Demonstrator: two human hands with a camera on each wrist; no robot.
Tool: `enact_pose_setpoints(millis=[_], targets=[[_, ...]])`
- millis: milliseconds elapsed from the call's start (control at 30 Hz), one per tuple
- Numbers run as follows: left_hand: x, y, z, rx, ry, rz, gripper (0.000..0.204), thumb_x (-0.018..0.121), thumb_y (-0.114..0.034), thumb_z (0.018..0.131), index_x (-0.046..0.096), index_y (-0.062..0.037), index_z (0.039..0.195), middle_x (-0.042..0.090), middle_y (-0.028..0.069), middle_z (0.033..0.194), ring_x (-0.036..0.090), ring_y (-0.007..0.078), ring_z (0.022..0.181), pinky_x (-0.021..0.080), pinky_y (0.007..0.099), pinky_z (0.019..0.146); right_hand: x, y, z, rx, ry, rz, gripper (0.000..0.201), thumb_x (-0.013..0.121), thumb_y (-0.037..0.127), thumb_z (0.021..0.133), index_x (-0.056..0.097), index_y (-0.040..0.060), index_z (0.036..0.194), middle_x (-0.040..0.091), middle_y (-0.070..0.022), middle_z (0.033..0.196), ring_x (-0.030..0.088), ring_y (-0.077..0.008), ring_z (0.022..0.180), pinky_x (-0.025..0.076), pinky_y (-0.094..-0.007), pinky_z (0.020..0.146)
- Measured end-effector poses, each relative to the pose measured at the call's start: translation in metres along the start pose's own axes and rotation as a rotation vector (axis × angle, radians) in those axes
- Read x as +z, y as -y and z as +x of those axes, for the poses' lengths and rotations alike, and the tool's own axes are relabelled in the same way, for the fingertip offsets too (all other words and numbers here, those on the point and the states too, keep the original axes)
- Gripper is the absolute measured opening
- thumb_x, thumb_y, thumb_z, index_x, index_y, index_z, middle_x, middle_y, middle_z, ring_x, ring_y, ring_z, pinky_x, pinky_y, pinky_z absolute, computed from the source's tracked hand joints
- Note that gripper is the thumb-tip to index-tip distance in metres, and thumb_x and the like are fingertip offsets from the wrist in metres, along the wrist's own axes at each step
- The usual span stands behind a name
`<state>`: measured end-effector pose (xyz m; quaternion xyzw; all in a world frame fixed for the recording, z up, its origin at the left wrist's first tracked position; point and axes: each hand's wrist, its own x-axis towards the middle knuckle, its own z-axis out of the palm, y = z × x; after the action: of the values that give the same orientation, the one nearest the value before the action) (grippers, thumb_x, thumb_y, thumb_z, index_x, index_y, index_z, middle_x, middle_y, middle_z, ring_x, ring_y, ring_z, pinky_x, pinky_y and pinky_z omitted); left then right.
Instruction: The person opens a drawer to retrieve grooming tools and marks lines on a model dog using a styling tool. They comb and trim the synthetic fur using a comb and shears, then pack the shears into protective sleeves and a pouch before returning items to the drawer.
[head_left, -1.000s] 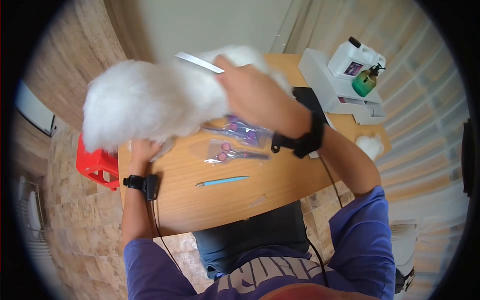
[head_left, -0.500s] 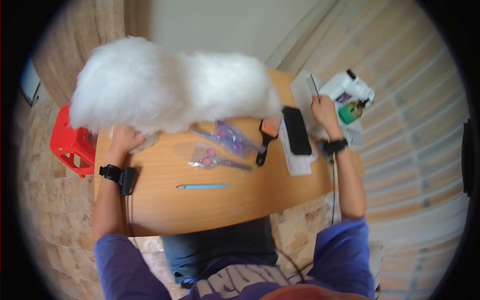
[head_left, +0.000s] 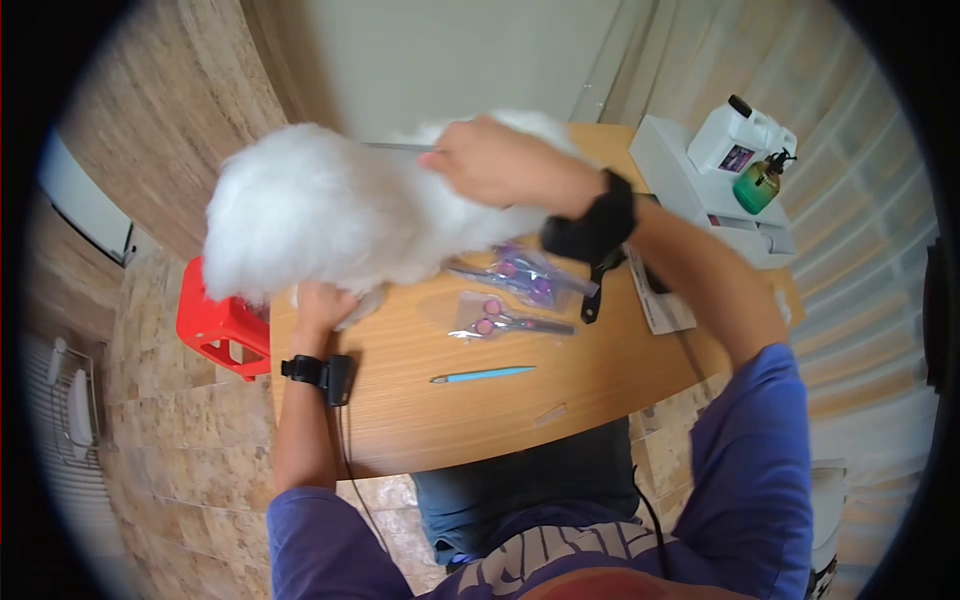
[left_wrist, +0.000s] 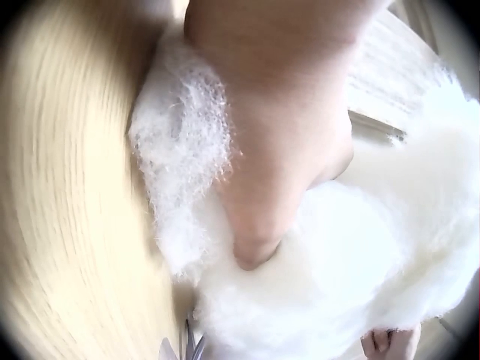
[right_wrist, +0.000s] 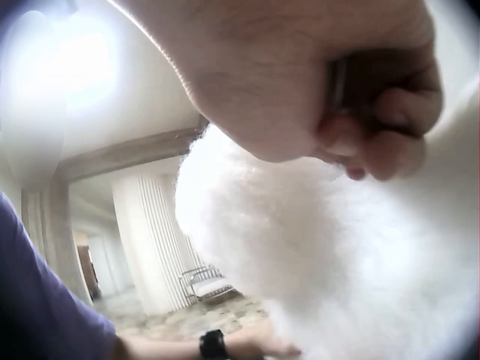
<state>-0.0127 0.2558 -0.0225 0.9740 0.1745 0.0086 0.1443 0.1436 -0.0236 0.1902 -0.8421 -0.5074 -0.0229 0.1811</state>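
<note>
A large, fluffy white animal-shaped body (head_left: 310,210) lies along the back of the table. My left hand (head_left: 322,308) is at its lower left edge, gripping the white fur. The left wrist view shows the thumb (left_wrist: 255,247) sunk into the fur and a tuft (left_wrist: 180,142) beside the hand; the other fingers are hidden. Over the body's middle, my right hand (head_left: 500,160) holds a thin metal comb (head_left: 395,147) that points left, against the fur. In the right wrist view this hand's fingers (right_wrist: 394,154) are curled tight above the white fluff.
Pink-handled scissors (head_left: 515,322) in a clear bag lie on the wooden table (head_left: 420,430), with more bagged scissors (head_left: 525,275) behind. A blue pen-like tool (head_left: 483,374) lies nearer. Right, a white organizer (head_left: 665,165) bears a white jug (head_left: 730,140) and green pump bottle (head_left: 757,188).
The right hand with the comb swung from over the fluff out to the organizer on the right, then back over the body's middle. The left hand has kept its place at the fur.
</note>
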Motion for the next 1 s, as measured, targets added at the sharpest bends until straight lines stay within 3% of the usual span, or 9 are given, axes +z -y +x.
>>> enact_pose_setpoints(millis=[100, 233, 333, 467, 600, 767, 800, 900, 1000], targets=[[0.036, 0.012, 0.004, 0.326, -0.32, -0.187, 0.058, 0.074, -0.045, 0.085, 0.069, -0.0056, 0.127, 0.069, 0.0218, 0.126, 0.064, 0.0393, 0.119, 0.05, 0.0478, 0.103, -0.055, -0.019, -0.006, 0.302, 0.412, 0.219, 0.05, 0.055, 0.036, 0.103, 0.068, -0.0072, 0.081, 0.064, -0.0196, 0.063, 0.066, -0.0324, 0.054, 0.052, -0.0452, 0.053], [0.043, 0.01, -0.002, 0.302, -0.302, -0.327, 0.061, 0.071, -0.047, 0.083, 0.068, -0.0068, 0.129, 0.066, 0.0234, 0.132, 0.058, 0.0414, 0.127, 0.045, 0.0467, 0.11, -0.076, -0.146, 0.001, 0.409, 0.099, -0.305, 0.048, 0.056, 0.033, 0.102, 0.064, -0.0018, 0.07, 0.053, -0.0087, 0.053, 0.048, -0.0177, 0.042, 0.04, -0.0364, 0.042], [0.037, 0.031, 0.016, 0.434, -0.487, -0.176, 0.059, 0.073, -0.047, 0.083, 0.07, -0.0072, 0.126, 0.068, 0.023, 0.126, 0.062, 0.0414, 0.12, 0.048, 0.0472, 0.105, -0.1, -0.177, -0.015, 0.489, 0.108, -0.255, 0.05, 0.055, 0.034, 0.102, 0.064, -0.004, 0.07, 0.051, -0.0097, 0.05, 0.045, -0.023, 0.039, 0.038, -0.0409, 0.042], [0.012, 0.008, 0.003, 0.389, -0.453, -0.143, 0.053, 0.074, -0.047, 0.083, 0.074, -0.0079, 0.119, 0.073, 0.0194, 0.116, 0.068, 0.0397, 0.109, 0.054, 0.0464, 0.095, -0.063, -0.076, -0.019, 0.13, -0.2, -0.108, 0.054, 0.054, 0.038, 0.103, 0.066, -0.007, 0.077, 0.059, -0.0217, 0.058, 0.058, -0.0374, 0.052, 0.045, -0.0503, 0.056], [0.017, 0.015, 0.003, 0.425, -0.554, -0.269, 0.049, 0.077, -0.043, 0.083, 0.075, -0.0075, 0.116, 0.074, 0.0176, 0.114, 0.069, 0.0383, 0.107, 0.055, 0.0447, 0.093, -0.022, 0.024, -0.003, 0.013, -0.105, -0.063, 0.053, 0.054, 0.037, 0.103, 0.066, -0.0096, 0.081, 0.064, -0.0252, 0.067, 0.061, -0.0399, 0.061, 0.048, -0.0499, 0.065], [0.008, 0.008, -0.003, 0.407, -0.523, -0.198, 0.048, 0.078, -0.042, 0.082, 0.075, -0.0079, 0.116, 0.074, 0.0169, 0.117, 0.069, 0.0384, 0.109, 0.054, 0.0458, 0.094, -0.05, -0.06, 0.01, 0.185, 0.239, -0.109, 0.046, 0.065, 0.034, 0.089, 0.069, -0.0091, 0.075, 0.065, -0.0271, 0.066, 0.063, -0.0398, 0.056, 0.05, -0.0479, 0.057], [0.013, 0.01, -0.003, 0.439, -0.577, -0.163, 0.048, 0.079, -0.042, 0.082, 0.075, -0.008, 0.116, 0.074, 0.0168, 0.117, 0.069, 0.0384, 0.109, 0.054, 0.0462, 0.094, -0.055, -0.112, 0.008, 0.117, 0.093, -0.339, 0.042, 0.067, 0.031, 0.084, 0.068, -0.0075, 0.067, 0.064, -0.0255, 0.062, 0.061, -0.0378, 0.052, 0.049, -0.0456, 0.052], [0.012, 0.013, -0.001, 0.327, -0.437, -0.203, 0.049, 0.079, -0.042, 0.081, 0.075, -0.0077, 0.115, 0.073, 0.0174, 0.118, 0.069, 0.038, 0.109, 0.054, 0.0467, 0.093, -0.075, -0.226, -0.041, 0.335, 0.443, -0.63, 0.037, 0.066, 0.026, 0.086, 0.069, -0.0069, 0.07, 0.064, -0.025, 0.062, 0.065, -0.0376, 0.054, 0.05, -0.0476, 0.054], [-0.005, -0.007, -0.007, 0.39, -0.509, -0.307, 0.048, 0.079, -0.041, 0.082, 0.075, -0.0074, 0.115, 0.073, 0.0168, 0.118, 0.068, 0.0382, 0.11, 0.053, 0.0474, 0.094, -0.08, -0.163, -0.066, 0.477, -0.033, -0.26, 0.04, 0.058, 0.025, 0.096, 0.068, -0.0096, 0.077, 0.065, -0.0282, 0.067, 0.068, -0.0419, 0.062, 0.052, -0.0522, 0.061]])
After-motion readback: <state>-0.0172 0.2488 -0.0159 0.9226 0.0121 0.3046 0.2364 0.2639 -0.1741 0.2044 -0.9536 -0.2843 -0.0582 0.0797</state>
